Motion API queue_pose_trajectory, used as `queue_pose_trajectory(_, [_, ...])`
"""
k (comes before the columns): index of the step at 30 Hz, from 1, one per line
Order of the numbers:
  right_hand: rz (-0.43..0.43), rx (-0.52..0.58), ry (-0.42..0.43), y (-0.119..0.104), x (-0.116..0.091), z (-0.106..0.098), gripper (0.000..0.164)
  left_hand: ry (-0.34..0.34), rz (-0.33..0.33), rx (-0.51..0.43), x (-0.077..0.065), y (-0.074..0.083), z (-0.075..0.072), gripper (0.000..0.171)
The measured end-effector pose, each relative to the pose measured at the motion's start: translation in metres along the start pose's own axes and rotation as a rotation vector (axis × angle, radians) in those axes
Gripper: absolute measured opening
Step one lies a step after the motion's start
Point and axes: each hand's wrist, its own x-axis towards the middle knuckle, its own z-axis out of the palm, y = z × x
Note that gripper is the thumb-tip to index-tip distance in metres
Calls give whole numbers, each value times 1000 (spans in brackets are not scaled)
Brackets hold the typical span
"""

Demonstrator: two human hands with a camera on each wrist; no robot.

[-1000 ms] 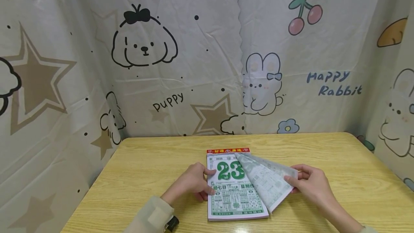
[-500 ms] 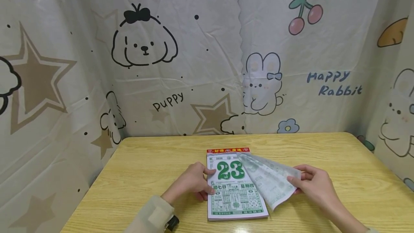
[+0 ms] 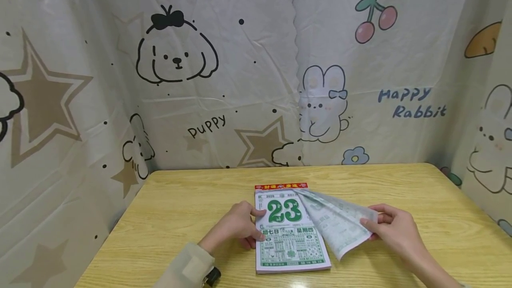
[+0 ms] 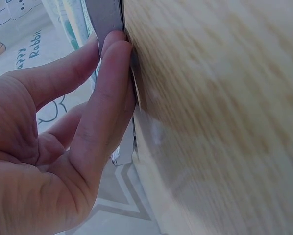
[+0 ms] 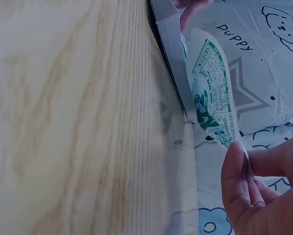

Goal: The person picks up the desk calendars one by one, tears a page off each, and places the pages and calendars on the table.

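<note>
A thick tear-off calendar (image 3: pixel 294 243) with a red header strip lies on the table, its top page printed with a large green 23. My left hand (image 3: pixel 240 223) grips the pad's left edge, thumb and a finger on the front page and other fingers at its side. In the left wrist view, the left hand (image 4: pixel 73 112) holds the edge of the paper stack. To the right, my right hand (image 3: pixel 394 230) pinches the outer edge of a thin calendar page (image 3: pixel 340 226), which is folded over and slants from the header. The right wrist view shows this page (image 5: pixel 212 88) curved between the pad and the fingers.
The wood-grain table (image 3: pixel 192 190) extends around the calendar on all sides. Behind it hangs a pale curtain (image 3: pixel 248 88) with cartoon prints, close to the table's back edge. A dark band (image 3: pixel 212 276) shows at the left sleeve.
My right hand has moved a little to the right, drawing the pinched page farther off the pad, and the page's lower corner has curled. The left hand stays in place on the calendar.
</note>
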Motion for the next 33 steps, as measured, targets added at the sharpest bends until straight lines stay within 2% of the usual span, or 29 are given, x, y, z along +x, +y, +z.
queue_pose_trajectory(15, [29, 9, -3, 1, -1, -1, 50, 5, 5, -2, -2, -1, -1, 62])
queue_pose_trajectory(33, [25, 33, -2, 2, -3, -8, 47, 3, 13, -4, -2, 2, 1, 62])
